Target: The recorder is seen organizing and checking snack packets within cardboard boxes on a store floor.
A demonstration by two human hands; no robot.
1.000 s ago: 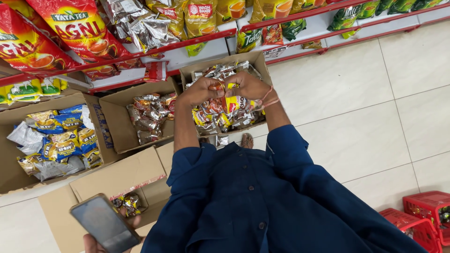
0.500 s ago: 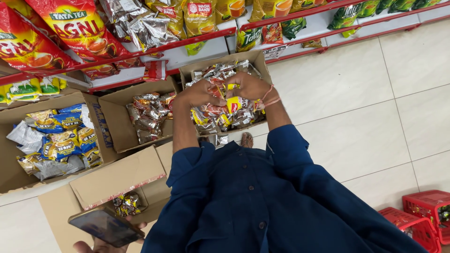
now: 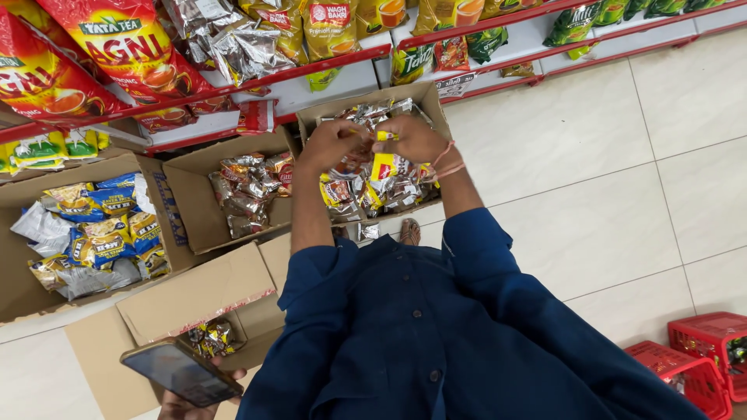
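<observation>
Both my hands are over an open cardboard box (image 3: 433, 105) full of small shiny sachets. My left hand (image 3: 331, 144) and my right hand (image 3: 416, 140), which has thread bands at the wrist, are closed on the top end of a strip of yellow and red sachets (image 3: 383, 166). The strip hangs down between them into the box. My blue buttoned shirt (image 3: 436, 334) fills the lower middle of the view.
Another open box of silver and red packets (image 3: 249, 187) and a box of blue and yellow packets (image 3: 93, 233) stand to the left. Nearer lies a box with open flaps (image 3: 194, 295). Someone else's hand holds a phone (image 3: 180, 372) at bottom left. Red shelves with tea packs (image 3: 233, 85) run along the top; red baskets (image 3: 700, 362) are at bottom right.
My hands have lifted slightly and drawn closer over the box, pulling the sachet strip up. The other person's phone has tilted flatter and shifted a little right.
</observation>
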